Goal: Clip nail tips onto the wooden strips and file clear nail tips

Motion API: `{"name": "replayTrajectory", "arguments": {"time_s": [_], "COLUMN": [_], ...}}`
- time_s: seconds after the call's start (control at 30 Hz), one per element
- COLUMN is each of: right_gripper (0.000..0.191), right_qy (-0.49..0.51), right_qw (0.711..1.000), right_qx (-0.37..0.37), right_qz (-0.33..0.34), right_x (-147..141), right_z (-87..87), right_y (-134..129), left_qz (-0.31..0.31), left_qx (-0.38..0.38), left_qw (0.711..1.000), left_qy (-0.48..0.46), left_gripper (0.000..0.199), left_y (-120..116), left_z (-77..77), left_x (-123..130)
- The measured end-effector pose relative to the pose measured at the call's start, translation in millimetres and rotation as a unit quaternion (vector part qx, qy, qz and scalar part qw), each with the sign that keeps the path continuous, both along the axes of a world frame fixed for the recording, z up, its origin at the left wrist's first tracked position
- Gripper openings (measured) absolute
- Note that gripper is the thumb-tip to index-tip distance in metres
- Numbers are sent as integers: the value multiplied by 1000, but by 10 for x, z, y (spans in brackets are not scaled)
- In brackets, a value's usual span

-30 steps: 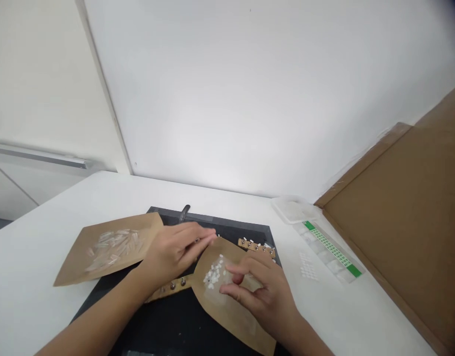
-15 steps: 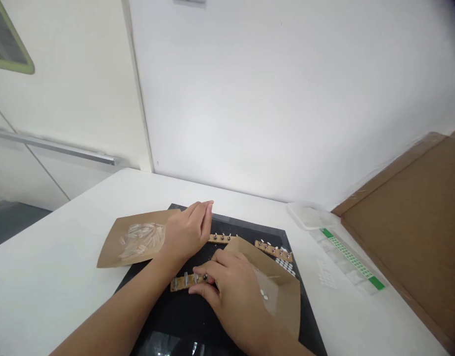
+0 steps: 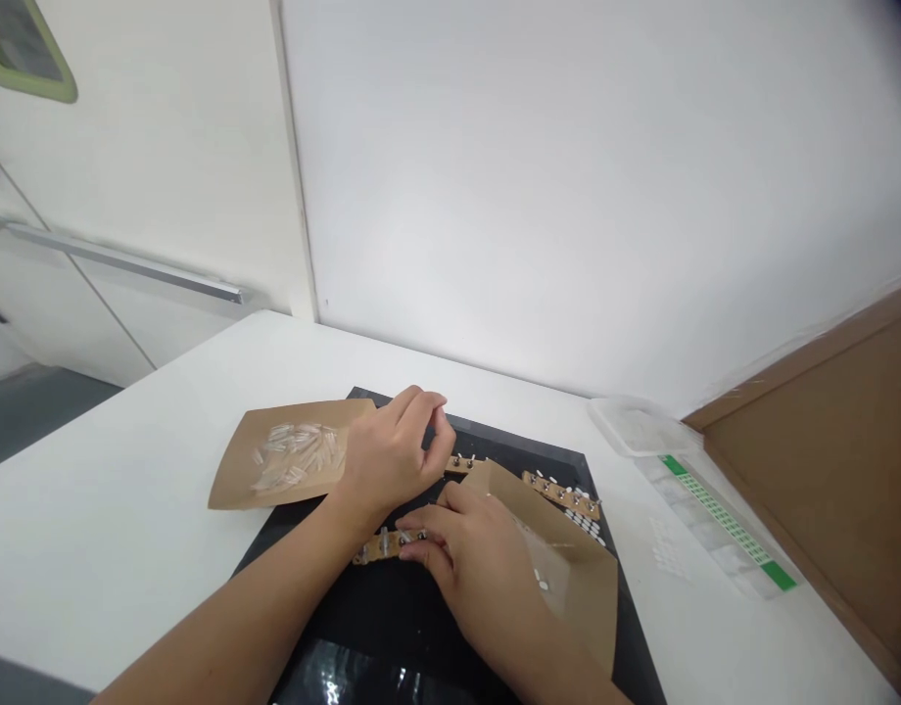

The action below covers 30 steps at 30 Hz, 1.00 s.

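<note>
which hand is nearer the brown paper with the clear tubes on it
Left. The left hand overlaps the brown paper's right edge in view; the right hand is farther right, at the nearest studded strip.

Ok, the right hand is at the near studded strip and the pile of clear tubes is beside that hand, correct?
Not quite: the head view shows the pile of clear tubes beside the left hand, on a brown sheet. The right hand is indeed at the near studded strip.

The right hand [image 3: 487, 558] hides one end of the near strip [image 3: 375, 550] — the brown panel [image 3: 836, 480] runs off the right edge
</note>
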State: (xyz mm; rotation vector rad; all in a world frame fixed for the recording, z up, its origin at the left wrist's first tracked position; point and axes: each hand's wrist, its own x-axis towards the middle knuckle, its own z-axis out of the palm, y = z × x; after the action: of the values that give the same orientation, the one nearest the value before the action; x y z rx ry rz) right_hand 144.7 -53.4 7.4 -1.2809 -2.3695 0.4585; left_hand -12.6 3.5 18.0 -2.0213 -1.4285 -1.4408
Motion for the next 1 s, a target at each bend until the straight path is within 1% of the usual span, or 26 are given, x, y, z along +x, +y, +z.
{"name": "replayTrajectory", "arguments": {"time_s": [0.17,0.37,0.67,0.83,1.0], "right_gripper": [20,22,19,18,19], "right_qy": [0,-18,-39,-36,-30], "right_qw": [1000,998,992,992,993], "right_qx": [-29,-41,-113,-116,-104], "right_qz": [0,-33,-41,-38,-41], "right_x": [-5,-18,-21,-24,-29], "right_z": [9,-9,95,80,40], "right_y": [-1,2,-9,2,-15], "left_qz": [2,4,11,10,7], "left_qx": [-4,-5,7,5,3], "left_qw": [1000,1000,1000,1000,1000], "left_qy": [-9,-10,-11,-9,-9], "left_gripper": [13,11,10,10,11], "left_y": [12,17,42,42,31], "left_z": [-27,-19,-5,-5,-9], "left_x": [-3,-2,-2,1,4]}}
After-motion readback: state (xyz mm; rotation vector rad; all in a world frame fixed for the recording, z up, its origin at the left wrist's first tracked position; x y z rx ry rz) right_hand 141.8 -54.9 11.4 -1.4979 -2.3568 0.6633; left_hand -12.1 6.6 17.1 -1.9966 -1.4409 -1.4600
